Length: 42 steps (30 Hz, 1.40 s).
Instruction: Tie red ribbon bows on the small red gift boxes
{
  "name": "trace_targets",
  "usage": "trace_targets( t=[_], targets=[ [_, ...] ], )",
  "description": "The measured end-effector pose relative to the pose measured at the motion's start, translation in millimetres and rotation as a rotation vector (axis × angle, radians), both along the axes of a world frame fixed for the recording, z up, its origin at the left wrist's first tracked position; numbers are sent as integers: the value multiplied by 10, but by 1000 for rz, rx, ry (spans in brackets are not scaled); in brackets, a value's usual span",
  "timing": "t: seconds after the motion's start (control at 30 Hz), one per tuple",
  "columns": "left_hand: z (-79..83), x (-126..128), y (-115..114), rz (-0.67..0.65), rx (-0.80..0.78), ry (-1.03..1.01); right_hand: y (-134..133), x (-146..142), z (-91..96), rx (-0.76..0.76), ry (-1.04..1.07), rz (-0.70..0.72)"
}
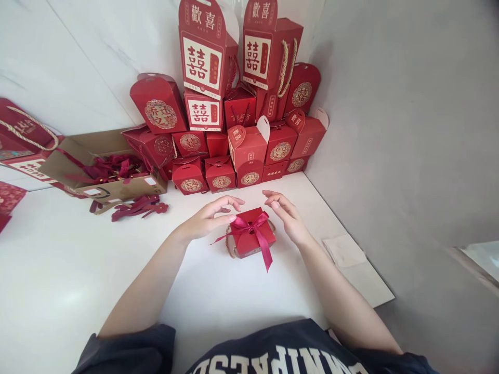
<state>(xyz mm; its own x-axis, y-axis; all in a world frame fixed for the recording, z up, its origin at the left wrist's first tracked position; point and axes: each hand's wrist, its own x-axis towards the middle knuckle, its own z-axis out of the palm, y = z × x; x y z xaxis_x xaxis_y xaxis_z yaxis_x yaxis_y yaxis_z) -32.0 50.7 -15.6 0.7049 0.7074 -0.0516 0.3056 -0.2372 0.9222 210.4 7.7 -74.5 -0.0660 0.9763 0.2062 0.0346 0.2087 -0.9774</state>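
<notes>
**Item.** The small red box (253, 240) is a low, roughly square carton with a smooth matte lid. A dark red satin ribbon (252, 226) is tied across the lid in a bow. One long tail runs down over the near edge and another trails off to the left. A loop of tan rope handle (229, 248) shows at the left side of the box.

**Position.** The box lies flat on the white worktop (58, 270), directly in front of the person and between the two hands.

**Hands.** The left hand (210, 218) is just beside the upper left corner of the box. Its grip is apart, with the fingers curved and spread. Whether a fingertip touches the box cannot be told. The right hand (287, 218) hovers by the upper right corner, its grip likewise apart and holding nothing.

**Surface and room.**
- The worktop is plain, glossy and white, and it sits in a corner.
- A white marbled wall (78, 62) stands behind it and a grey wall (409, 130) to the right.
- A stack of red gift boxes (241, 148) fills the corner.
- An open cardboard carton (70, 161) holding dark red ribbons lies to the left, with loose ribbons (140, 206) just beside it.
- A white paper sheet (343, 250) lies near the right forearm.
</notes>
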Motion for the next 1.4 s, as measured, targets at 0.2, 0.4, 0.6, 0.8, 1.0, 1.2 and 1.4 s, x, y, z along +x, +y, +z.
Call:
trace_targets(
  t=[0.2, 0.4, 0.6, 0.8, 1.0, 1.2, 1.4],
  targets=[
    [-87, -17, 34, -80, 58, 14, -237, -145, 164, 418, -426, 8],
    [-189, -18, 96, -87, 44, -24, -351, -327, 154, 719, -692, 91],
    [-233, -5, 109, -60, -46, -74, -453, -497, 100, 909, -939, 59],
    [-231, -12, 98, 14, -82, -100, -505, -600, 80, 929, -968, 34],
    [-312, -29, 141, 23, -38, -36, -436, -631, 103, 763, -898, 101],
    [-322, -38, 153, 2, -51, -20, -393, -350, 212, 685, -603, 315],
    [-309, -32, 127, 72, -96, 0, -352, -91, 234, 486, -344, 480]
  ],
)
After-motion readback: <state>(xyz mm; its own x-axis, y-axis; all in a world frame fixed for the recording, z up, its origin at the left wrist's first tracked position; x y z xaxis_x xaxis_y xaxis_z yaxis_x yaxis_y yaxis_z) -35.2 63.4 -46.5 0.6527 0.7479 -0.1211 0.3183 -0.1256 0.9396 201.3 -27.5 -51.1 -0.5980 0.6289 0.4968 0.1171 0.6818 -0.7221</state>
